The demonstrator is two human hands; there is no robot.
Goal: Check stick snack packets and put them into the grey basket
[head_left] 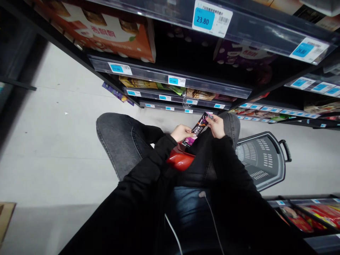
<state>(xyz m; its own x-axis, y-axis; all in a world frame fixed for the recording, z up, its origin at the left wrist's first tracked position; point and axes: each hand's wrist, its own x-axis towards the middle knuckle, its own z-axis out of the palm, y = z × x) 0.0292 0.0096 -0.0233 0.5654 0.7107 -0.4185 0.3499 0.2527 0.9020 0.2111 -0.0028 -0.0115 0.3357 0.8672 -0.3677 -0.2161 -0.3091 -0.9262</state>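
Observation:
Between my two hands, over my lap, is a slim black and purple packet (199, 128) with light lettering, held at a slant. My left hand (183, 133) pinches its lower end, the thumb lying on the front. At the upper end, the fingers of my right hand (216, 125) are closed on the packet's edge. Just below the packet, a glossy red thing (180, 160) shows between my legs; its kind I cannot make out.
A grey shopping basket (282, 166) stands on the floor to my right. Shelves with price tags (212, 18) rise in front, holding an orange carton (127, 39) and purple packs (239, 53). Red packets (299, 219) lie in a low rack at lower right. A white cable (212, 216) hangs over my front.

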